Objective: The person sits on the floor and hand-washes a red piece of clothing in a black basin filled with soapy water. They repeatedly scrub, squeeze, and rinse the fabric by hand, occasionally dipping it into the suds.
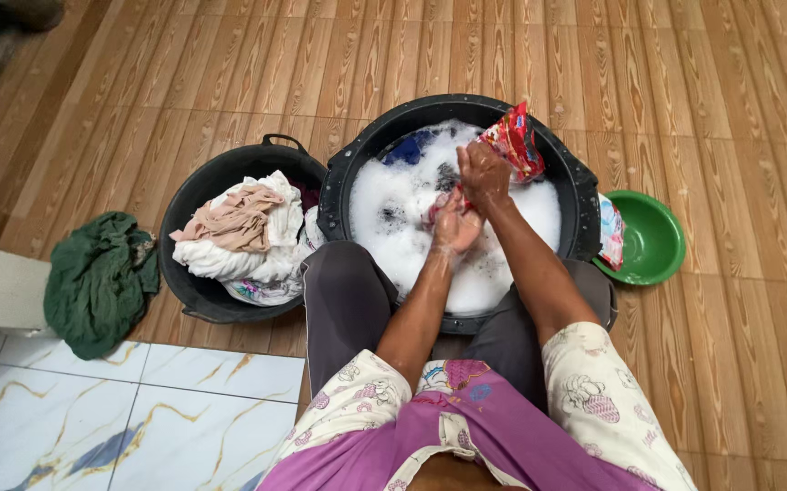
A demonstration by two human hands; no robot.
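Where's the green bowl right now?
In the head view, the round green plastic bowl sits on the wood-pattern floor, to the right of the black soapy wash basin, touching its rim.

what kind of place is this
Probably a home washing spot on the floor: a black basin of suds where both hands scrub a red patterned cloth, a second black tub heaped with clothes, and wood-look floor tiles.

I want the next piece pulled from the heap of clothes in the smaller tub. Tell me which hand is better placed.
Probably the left. The left hand is nearer the smaller tub and its heap of clothes. The right hand grips the red cloth over the suds.
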